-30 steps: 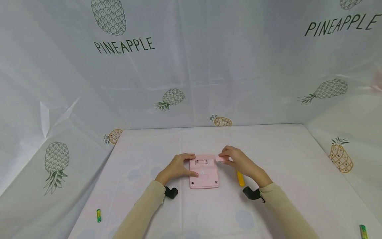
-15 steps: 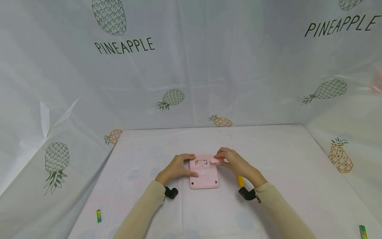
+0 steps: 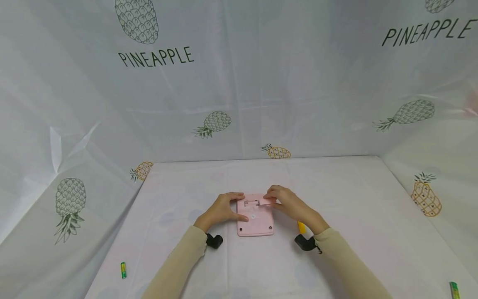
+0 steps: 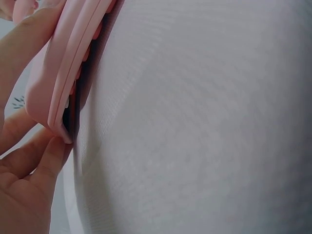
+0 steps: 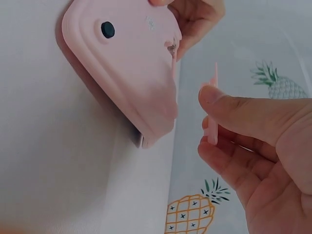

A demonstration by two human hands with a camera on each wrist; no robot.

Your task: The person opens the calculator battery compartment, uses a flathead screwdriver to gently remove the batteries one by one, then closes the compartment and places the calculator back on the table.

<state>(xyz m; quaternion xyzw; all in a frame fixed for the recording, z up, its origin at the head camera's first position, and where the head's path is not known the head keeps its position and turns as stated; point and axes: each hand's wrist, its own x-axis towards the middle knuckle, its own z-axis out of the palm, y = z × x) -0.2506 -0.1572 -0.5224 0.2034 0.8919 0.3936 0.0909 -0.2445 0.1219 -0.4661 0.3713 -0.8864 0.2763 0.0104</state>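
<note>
A pink calculator (image 3: 254, 226) lies key side down on the table, its open battery compartment (image 3: 252, 203) facing up. My left hand (image 3: 221, 209) grips its left side, thumb on the back and fingers at the far edge; keys (image 4: 87, 52) show under its rim in the left wrist view. Between the thumb and fingers of my right hand (image 3: 289, 203) is a small pink battery cover (image 5: 213, 127), pinched. In the right wrist view the cover stands apart from the calculator's back, beside the compartment; in the head view it overlaps the right end of the compartment.
A yellow bar-shaped thing (image 3: 301, 227) lies partly hidden behind my right wrist. One green battery (image 3: 123, 270) lies at the table's front left, another battery (image 3: 454, 290) at the front right. A pineapple-print curtain (image 3: 317, 104) hangs behind and beside the table.
My right hand has moved left with the battery cover, from beside the calculator to over the edge of its battery compartment. The left hand and calculator have stayed still.
</note>
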